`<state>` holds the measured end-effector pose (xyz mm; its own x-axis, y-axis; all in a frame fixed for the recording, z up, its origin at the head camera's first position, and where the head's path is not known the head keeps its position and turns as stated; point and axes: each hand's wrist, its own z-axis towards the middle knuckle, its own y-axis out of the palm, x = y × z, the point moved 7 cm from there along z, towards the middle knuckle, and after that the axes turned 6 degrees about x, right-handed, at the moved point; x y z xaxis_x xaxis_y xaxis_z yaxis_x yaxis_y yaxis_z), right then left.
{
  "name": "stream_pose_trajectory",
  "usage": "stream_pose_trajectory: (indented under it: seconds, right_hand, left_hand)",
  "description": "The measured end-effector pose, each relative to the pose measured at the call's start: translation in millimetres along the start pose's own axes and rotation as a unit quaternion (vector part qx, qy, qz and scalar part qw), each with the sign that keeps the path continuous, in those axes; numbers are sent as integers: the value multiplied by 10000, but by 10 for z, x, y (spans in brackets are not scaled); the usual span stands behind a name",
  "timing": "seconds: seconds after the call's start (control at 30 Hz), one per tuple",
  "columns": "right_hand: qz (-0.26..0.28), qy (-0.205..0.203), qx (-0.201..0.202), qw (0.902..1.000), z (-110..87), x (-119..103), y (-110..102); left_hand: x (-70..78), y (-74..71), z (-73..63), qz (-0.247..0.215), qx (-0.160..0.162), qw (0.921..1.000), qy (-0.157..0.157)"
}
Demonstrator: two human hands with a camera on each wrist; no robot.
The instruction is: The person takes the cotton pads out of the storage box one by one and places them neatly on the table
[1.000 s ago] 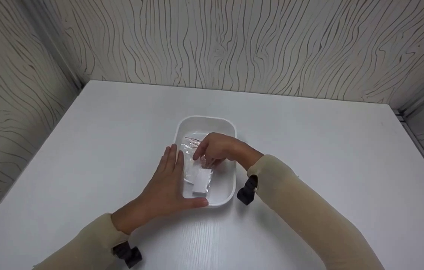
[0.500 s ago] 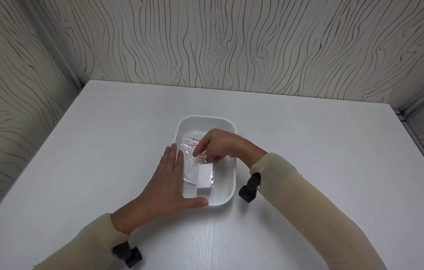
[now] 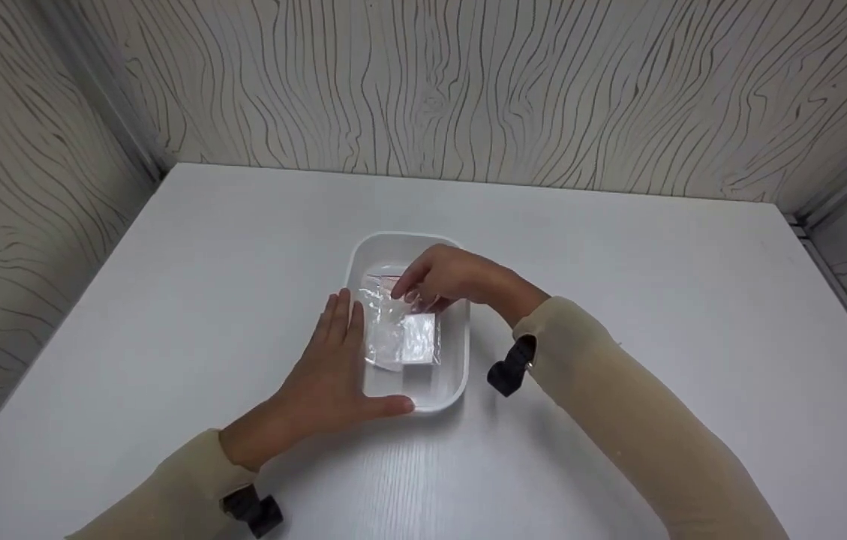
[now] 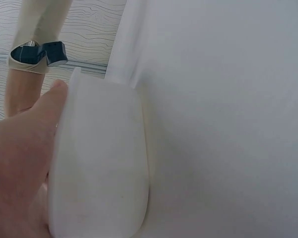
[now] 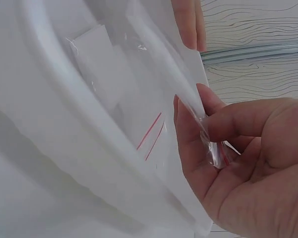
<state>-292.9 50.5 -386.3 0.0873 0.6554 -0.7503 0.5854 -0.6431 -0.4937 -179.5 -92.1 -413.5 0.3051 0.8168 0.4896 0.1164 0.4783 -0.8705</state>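
"Table (image 3: 641, 315) across lower frame, bin (image 3: 456, 356) dead centre?"
"Yep. Left hand (image 3: 324, 371) left of centre, fingers straight, thumb out, touching bin."
"Right hand (image 3: 453, 276)?"
"Fingers curled, pinching clear bag (image 3: 421, 334), mid-frame, inside bin's rim; white insert (image 3: 418, 342) in it."

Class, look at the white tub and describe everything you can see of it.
The white tub is a rounded rectangle with an open top, a smooth lip and deep walls; it looks like plastic. It stands upright on the white table. The left hand rests along its left side, thumb at the near rim. Clear bags lie inside. The right hand reaches in; whether it touches the rim is unclear.
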Motion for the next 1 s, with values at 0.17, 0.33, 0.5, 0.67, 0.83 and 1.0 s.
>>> stream_pose_trajectory:
  seconds: [0.17, 0.33, 0.5, 0.67, 0.83, 1.0]
  right_hand:
    - [34, -48, 60, 10000, -13, -7, -76]
    - [30, -49, 152, 9999, -41, -26, -169]
    - [24, -96, 205, 9997, -75, -43, -252]
    - [66, -88, 233, 9997, -101, -26, -330]
    - [102, -44, 270, 9996, -139, 6, -414]
    - [153, -90, 290, 9994, -189, 29, -510]
  left_hand:
    - [-5, -17, -10, -26, -5, 10000, 1]
    - [-9, -44, -14, -28, 98, 9999, 57]
    - [-38, -43, -19, -26, 72, 10000, 19]
    - [-57, -37, -21, 1, 82, 10000, -15]
    - [-56, -38, -17, 4, 108, 9999, -22]
    - [-52, -38, -9, 68, 140, 9999, 33]
